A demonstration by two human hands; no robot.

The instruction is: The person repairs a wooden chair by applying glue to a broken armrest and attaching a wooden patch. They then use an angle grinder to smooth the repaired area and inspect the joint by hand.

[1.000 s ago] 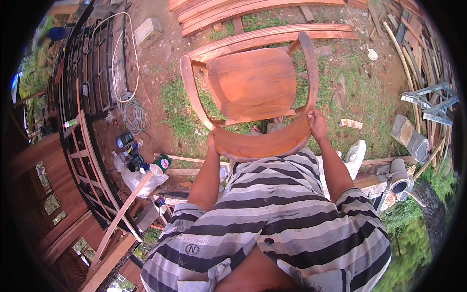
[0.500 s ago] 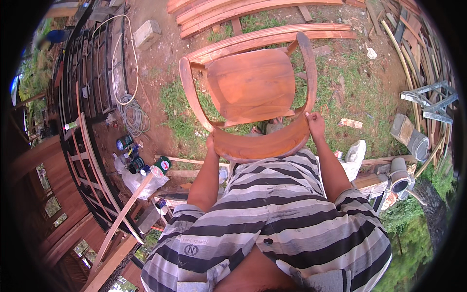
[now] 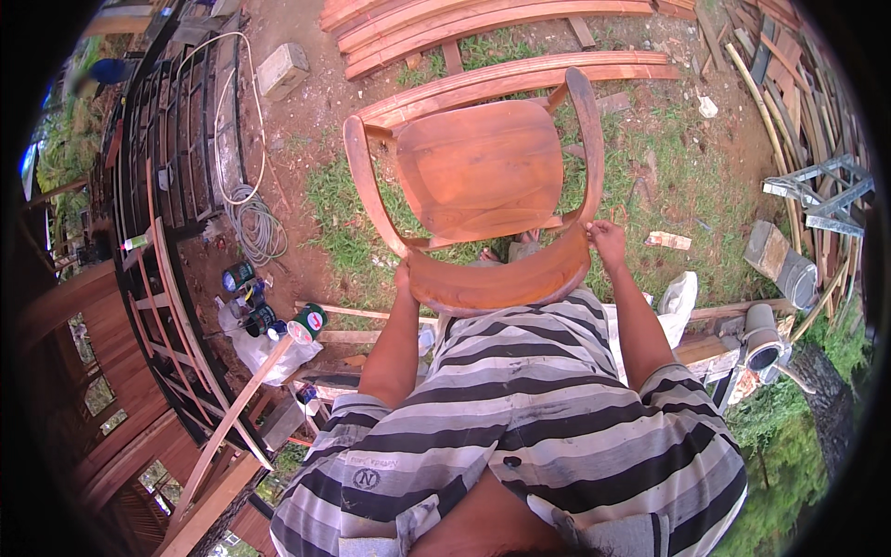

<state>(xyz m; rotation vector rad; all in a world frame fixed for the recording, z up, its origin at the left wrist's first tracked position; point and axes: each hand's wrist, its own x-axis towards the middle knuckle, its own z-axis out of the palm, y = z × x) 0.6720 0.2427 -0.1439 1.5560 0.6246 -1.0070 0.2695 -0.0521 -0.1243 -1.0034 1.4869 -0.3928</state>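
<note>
A brown wooden armchair [image 3: 480, 169] is in front of me, its curved backrest close against my striped shirt and its seat pointing away. Two curved armrests flank the seat. My left hand [image 3: 403, 273] grips the left end of the backrest, where the armrest meets it; most of its fingers are hidden behind the wood. At the opposite end, my right hand [image 3: 605, 239] holds the right corner of the backrest with bent fingers and thumb. Below the chair, parts of my feet show in the gap between seat and backrest. The chair's legs are hidden.
Long reddish planks [image 3: 501, 28] are stacked beyond the chair. On the left are a coiled hose [image 3: 258, 232], a concrete block [image 3: 282, 71] and several paint cans [image 3: 307, 321]. To the right, a metal stand [image 3: 821, 190], a grey bucket [image 3: 761, 336] and piled timber [image 3: 798, 84] stand.
The chair sits very slightly lower in the picture, and its backrest has tilted a little. My right hand has shifted slightly down with it. Both hands keep their places at the backrest's ends.
</note>
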